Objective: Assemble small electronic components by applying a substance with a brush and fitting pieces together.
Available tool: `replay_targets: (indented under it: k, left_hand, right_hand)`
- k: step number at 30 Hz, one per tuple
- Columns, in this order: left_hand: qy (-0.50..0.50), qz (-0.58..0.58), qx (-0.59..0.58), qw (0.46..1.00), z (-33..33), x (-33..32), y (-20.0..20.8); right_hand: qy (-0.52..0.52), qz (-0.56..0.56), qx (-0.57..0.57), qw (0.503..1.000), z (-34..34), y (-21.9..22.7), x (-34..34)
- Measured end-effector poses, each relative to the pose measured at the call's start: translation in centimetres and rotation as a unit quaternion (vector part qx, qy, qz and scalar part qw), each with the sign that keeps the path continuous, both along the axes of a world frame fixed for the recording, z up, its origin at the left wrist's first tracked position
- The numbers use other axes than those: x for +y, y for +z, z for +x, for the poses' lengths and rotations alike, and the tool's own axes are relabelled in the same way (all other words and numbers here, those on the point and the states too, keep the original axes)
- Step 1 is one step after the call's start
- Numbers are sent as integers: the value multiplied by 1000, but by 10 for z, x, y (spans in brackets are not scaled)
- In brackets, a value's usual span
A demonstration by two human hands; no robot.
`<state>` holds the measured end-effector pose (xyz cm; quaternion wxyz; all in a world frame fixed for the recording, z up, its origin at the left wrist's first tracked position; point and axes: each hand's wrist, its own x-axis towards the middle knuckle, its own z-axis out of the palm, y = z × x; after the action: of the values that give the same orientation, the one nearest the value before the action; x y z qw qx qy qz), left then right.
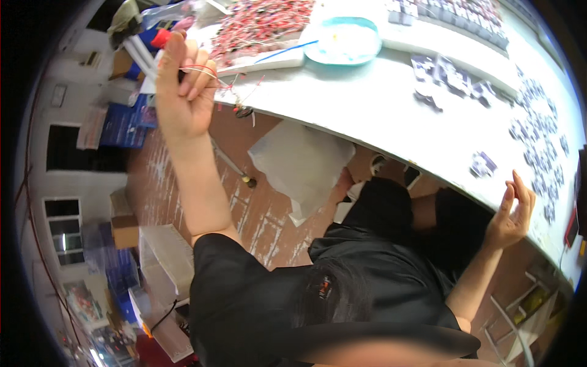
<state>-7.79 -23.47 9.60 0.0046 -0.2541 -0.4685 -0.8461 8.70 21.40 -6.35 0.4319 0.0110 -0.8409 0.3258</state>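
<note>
My left hand is raised at the table's left end. Its fingers are curled round thin red and white wires. A small dark round part dangles from the wires, just off the table edge. Beyond that hand lies a large heap of red and white wires. On the right, my right hand is at the table's front edge, fingers stretched and apart, with nothing visible in it. Nearest to it on the white table is a small grey-and-white part.
A teal-rimmed tray with a blue stick stands at the back. More small parts lie in a cluster and a wide spread to the right. A white bag hangs below the table edge. Cartons stand left.
</note>
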Motion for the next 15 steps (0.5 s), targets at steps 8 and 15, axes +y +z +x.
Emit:
replay_targets:
  k: [8,15]
  left_hand:
    - [-254,-138,42,956,20,140,32]
    - [-98,-445,89,886,52,245,-23]
  right_hand:
    - [289,-97,-46,951,-33,63,-103]
    - [188,-204,-276,920,5,45,29]
